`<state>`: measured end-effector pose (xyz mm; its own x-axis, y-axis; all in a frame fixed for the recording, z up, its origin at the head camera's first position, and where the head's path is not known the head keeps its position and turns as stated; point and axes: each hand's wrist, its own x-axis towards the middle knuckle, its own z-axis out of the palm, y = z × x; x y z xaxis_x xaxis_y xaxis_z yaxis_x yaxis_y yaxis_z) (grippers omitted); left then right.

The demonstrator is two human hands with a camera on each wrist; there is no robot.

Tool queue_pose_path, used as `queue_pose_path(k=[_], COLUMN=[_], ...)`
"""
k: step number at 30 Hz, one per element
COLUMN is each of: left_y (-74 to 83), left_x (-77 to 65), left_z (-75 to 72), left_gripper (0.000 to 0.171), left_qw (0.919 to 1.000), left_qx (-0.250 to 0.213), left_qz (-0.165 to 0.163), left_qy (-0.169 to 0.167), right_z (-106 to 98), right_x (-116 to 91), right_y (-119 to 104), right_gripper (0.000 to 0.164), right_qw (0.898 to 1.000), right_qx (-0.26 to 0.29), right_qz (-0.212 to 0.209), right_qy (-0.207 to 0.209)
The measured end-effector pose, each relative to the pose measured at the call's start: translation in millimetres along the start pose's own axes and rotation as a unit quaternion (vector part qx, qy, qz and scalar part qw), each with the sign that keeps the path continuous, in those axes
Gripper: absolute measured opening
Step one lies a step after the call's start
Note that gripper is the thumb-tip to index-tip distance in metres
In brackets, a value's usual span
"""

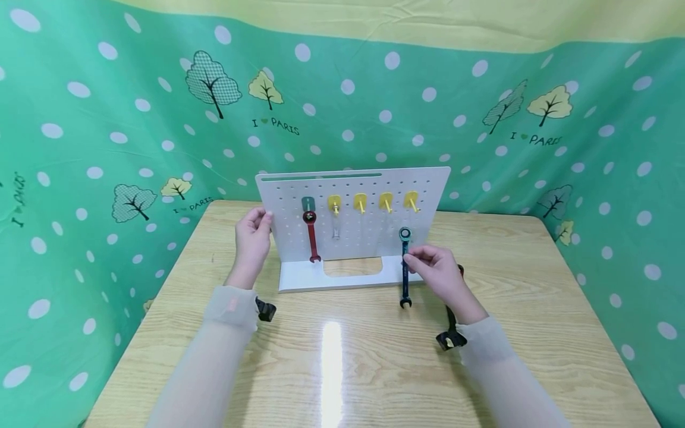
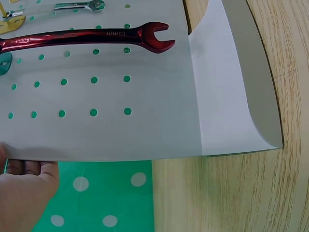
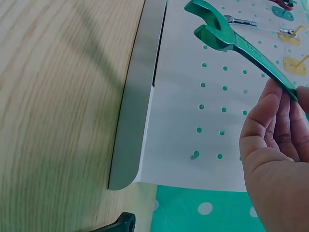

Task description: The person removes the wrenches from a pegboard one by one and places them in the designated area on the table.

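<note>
A white pegboard (image 1: 289, 238) stands on the table, and my left hand (image 1: 253, 241) grips its left edge, fingers behind in the left wrist view. My right hand (image 1: 439, 270) pinches a green combination wrench (image 3: 260, 58) by its shaft, in front of the board's lower right. The wrench's ring end points up and its open end down. From a green hook (image 1: 308, 202) at the left hangs a red wrench (image 2: 96, 37), marked 13mm. Beside it a small silver wrench (image 1: 336, 229) hangs from a yellow hook (image 1: 334, 201).
Three more yellow hooks, among them the rightmost hook (image 1: 411, 200), run along the board to the right. The board's base has a cut-out at its front middle. Behind the wooden table (image 1: 374, 356) hangs a green dotted curtain (image 1: 348, 113). Black straps sit at both wrists.
</note>
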<state>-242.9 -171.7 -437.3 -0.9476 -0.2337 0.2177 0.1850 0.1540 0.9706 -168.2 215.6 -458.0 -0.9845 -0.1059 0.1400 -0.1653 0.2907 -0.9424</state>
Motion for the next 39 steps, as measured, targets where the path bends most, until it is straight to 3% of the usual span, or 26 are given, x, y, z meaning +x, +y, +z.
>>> queue_pose_path(k=[13,21,39], left_y=[1.2,0.9,-0.5], left_x=[0.0,-0.1,1.0], left_z=[0.5,0.5,0.0], left_gripper=[0.028,0.027,0.028], left_qw=[0.9999,1.0000,0.9998], left_qx=[-0.001,0.003,-0.002], left_qz=[-0.015,-0.008,-0.020], left_qy=[-0.003,0.000,-0.006], right_z=[-8.7,-14.7,-23.8], right_x=[-5.7,-8.6,-17.4], right_y=[6.5,11.6,17.7], right_gripper=[0.019,0.020,0.020], right_qw=[1.000,0.999,0.999], right_qx=[-0.001,-0.015,0.004], right_qz=[0.017,0.026,0.032], right_qy=[0.018,0.029,0.039])
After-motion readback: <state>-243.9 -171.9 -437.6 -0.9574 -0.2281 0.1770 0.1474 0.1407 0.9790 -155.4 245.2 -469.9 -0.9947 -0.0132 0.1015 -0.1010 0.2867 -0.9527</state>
